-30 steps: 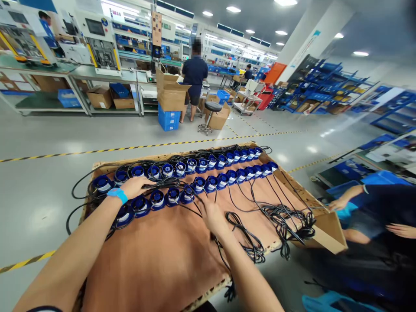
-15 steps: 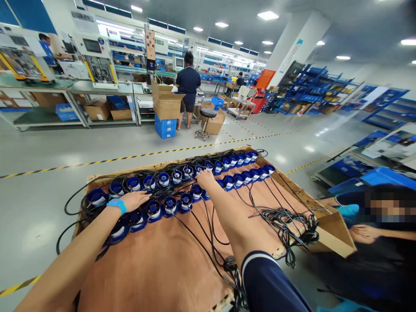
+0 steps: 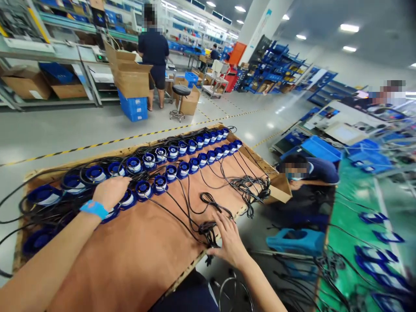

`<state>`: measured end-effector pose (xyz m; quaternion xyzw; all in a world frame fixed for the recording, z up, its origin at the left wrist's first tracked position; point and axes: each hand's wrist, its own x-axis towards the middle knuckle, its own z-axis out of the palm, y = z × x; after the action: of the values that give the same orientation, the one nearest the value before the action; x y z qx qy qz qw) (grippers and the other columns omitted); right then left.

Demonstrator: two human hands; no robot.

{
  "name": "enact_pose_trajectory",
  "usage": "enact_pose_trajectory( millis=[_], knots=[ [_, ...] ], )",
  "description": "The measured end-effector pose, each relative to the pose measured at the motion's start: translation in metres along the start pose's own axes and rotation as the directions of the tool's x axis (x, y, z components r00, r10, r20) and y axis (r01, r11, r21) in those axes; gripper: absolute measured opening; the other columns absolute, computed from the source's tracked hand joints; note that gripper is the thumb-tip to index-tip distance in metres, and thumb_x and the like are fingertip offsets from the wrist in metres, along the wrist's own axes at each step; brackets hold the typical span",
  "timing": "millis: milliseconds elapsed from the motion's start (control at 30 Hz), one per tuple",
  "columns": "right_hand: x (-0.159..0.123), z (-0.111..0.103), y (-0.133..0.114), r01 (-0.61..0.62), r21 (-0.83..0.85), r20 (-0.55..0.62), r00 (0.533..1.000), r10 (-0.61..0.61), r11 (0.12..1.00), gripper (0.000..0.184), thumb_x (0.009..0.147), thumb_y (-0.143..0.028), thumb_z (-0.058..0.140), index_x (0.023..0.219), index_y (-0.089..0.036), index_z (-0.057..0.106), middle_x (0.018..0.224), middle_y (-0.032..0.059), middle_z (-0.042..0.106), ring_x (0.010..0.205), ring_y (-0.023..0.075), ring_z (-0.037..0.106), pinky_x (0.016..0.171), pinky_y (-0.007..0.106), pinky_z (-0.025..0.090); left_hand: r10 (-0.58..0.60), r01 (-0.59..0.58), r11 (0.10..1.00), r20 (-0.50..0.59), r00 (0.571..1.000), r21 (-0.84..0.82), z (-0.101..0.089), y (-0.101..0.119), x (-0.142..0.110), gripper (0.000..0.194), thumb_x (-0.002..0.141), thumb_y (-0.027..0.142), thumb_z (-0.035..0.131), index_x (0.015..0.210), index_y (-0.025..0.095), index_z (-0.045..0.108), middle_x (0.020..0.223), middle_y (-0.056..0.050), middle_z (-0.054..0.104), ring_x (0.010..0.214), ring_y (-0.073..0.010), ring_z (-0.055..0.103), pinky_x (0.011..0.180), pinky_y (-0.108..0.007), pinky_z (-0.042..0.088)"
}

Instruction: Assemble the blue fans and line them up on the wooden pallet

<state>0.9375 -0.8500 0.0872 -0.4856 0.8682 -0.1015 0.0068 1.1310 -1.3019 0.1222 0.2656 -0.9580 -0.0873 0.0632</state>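
Observation:
Two rows of blue round fans with white labels [image 3: 143, 189] stand on a brown board [image 3: 130, 255], each with a black cable. My left hand [image 3: 112, 193], with a blue wristband, is between the rows at the left. Its fingers curl down on a black cable bundle [image 3: 144, 175]; the fingertips are partly hidden. At the board's near edge, my right hand [image 3: 229, 240] has its fingers spread, just beside a coiled black cable [image 3: 208, 229]. Nothing shows in its grip.
More coiled cables [image 3: 250, 188] lie at the board's right side, near a cardboard box [image 3: 281, 188]. A co-worker [image 3: 320, 171] bends beside it. A blue plastic stool [image 3: 295, 240] and a green bench [image 3: 349, 186] with blue parts stand to the right.
My right hand has left the fan rows and moved toward me, to the cables at the near edge, fingers now spread. The view has turned right. My left hand is now more curled.

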Motion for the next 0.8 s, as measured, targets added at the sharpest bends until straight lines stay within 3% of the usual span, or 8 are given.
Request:
enact_pose_trajectory(
  millis=[100,200,267,333,400,533,667,800],
  knots=[
    [-0.029,0.019,0.010,-0.045,-0.021,0.065,0.997,0.047,0.999,0.131,0.062,-0.063,0.082,0.161,-0.018,0.009,0.160,0.0206,0.029,0.150,0.0394,0.022,0.119,0.057,0.022,0.298,-0.299,0.954,-0.034,0.954,-0.026,0.032,0.074,-0.041,0.047,0.099,0.042,0.040,0.136,0.022,0.060,0.129,-0.014,0.068,0.117,-0.0294,0.063,0.103,-0.043,0.045],
    [-0.038,0.039,-0.005,-0.143,0.031,-0.052,0.988,0.145,0.989,0.134,0.062,-0.060,0.082,0.160,-0.015,0.003,0.162,0.0220,0.021,0.151,0.0393,0.017,0.119,0.056,0.025,0.598,-0.598,0.801,0.031,0.801,-0.030,0.085,0.159,-0.074,0.079,0.084,0.044,0.068,0.154,0.024,0.036,0.156,-0.011,0.045,0.146,-0.0329,0.035,0.121,-0.049,0.026],
    [-0.044,0.056,-0.019,-0.247,0.066,-0.157,0.954,0.254,0.967,0.132,0.064,-0.057,0.082,0.160,-0.014,0.002,0.162,0.0236,0.020,0.150,0.0407,0.021,0.117,0.057,0.029,0.662,-0.661,0.750,0.042,0.749,-0.027,0.118,0.206,-0.086,0.102,0.076,0.050,0.075,0.159,0.022,0.022,0.163,-0.012,0.033,0.151,-0.0337,0.024,0.124,-0.051,0.017],
    [-0.051,0.073,-0.026,-0.286,0.076,-0.181,0.938,0.296,0.955,0.129,0.065,-0.051,0.082,0.160,-0.014,0.002,0.162,0.0243,0.018,0.149,0.0421,0.021,0.115,0.059,0.030,0.676,-0.674,0.736,0.041,0.735,-0.058,0.139,0.237,-0.089,0.110,0.071,0.059,0.077,0.158,0.022,0.021,0.161,-0.016,0.035,0.149,-0.0355,0.027,0.123,-0.054,0.016],
    [-0.055,0.085,-0.021,-0.226,0.056,-0.115,0.966,0.231,0.972,0.127,0.063,-0.047,0.082,0.160,-0.016,0.006,0.164,0.0222,0.013,0.151,0.0429,0.016,0.116,0.060,0.027,0.672,-0.666,0.739,0.038,0.740,-0.101,0.149,0.254,-0.088,0.092,0.074,0.057,0.075,0.151,0.027,0.037,0.150,-0.013,0.048,0.139,-0.0337,0.042,0.120,-0.054,0.022],
    [-0.053,0.092,0.013,-0.012,0.041,0.058,0.998,0.009,0.999,0.141,0.048,-0.057,0.087,0.161,-0.018,0.011,0.167,0.0195,0.006,0.151,0.0458,0.010,0.119,0.062,0.019,0.628,-0.616,0.772,0.043,0.777,-0.156,0.153,0.258,-0.080,0.022,0.089,0.037,0.065,0.108,0.024,0.066,0.116,-0.007,0.065,0.107,-0.0247,0.061,0.100,-0.044,0.044],
    [-0.045,0.089,0.034,0.033,0.048,-0.026,0.999,-0.032,0.998,0.130,0.062,-0.051,0.081,0.161,-0.015,0.005,0.165,0.0189,0.017,0.151,0.0413,0.018,0.119,0.059,0.020,0.560,-0.515,0.792,0.054,0.827,-0.328,0.145,0.255,-0.073,0.014,0.094,0.033,0.058,0.098,0.020,0.063,0.104,-0.005,0.069,0.096,-0.0211,0.064,0.084,-0.034,0.048],
    [-0.033,0.079,0.028,0.026,0.122,-0.150,0.989,-0.007,0.992,0.107,0.075,-0.043,0.069,0.160,-0.013,0.012,0.152,0.0195,0.043,0.143,0.0384,0.036,0.118,0.059,0.021,0.460,-0.328,0.786,0.142,0.876,-0.525,0.120,0.251,-0.066,0.022,0.100,0.035,0.043,0.105,0.022,0.061,0.097,-0.003,0.071,0.088,-0.0179,0.067,0.076,-0.028,0.047]
  ],
)
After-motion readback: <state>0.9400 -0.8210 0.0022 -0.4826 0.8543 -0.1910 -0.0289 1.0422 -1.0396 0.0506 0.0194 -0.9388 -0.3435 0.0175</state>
